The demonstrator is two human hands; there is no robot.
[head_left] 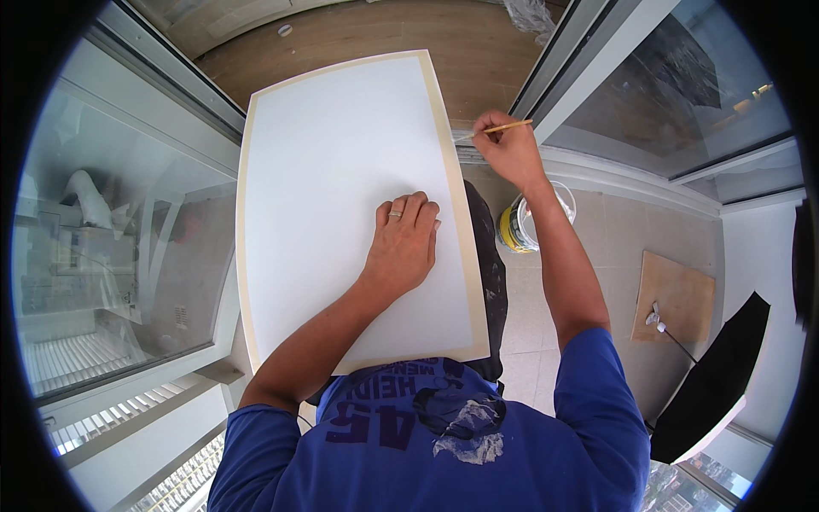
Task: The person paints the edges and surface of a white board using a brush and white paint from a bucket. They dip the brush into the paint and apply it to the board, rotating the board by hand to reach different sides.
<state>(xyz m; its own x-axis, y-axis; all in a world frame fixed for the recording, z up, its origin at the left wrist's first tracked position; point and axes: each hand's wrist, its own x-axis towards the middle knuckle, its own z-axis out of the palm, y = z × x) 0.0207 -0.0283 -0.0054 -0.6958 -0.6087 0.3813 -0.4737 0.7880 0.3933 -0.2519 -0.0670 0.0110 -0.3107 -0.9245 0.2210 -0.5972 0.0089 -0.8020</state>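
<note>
A large white board [333, 171] with beige tape along its edges lies across my lap. My left hand [404, 239] rests on its surface right of the middle, fingers slightly bent, holding nothing; a ring circles one finger. Beyond the board's far right side, my right hand [509, 152] pinches a thin paintbrush with a wooden handle [512, 125]. The brush's pale tip points left, close to the taped edge; I cannot tell whether it touches. Below my right wrist, partly behind the forearm, a white and yellow bucket [515, 229] stands on the tiles.
Glass door panels stand at the left [128, 256] and upper right [665, 94]. A brown square board [682, 294] lies on the floor at right, near a black umbrella-like shade [717, 380]. Wooden flooring [367, 38] stretches past the door track, with clear plastic [531, 17] on it.
</note>
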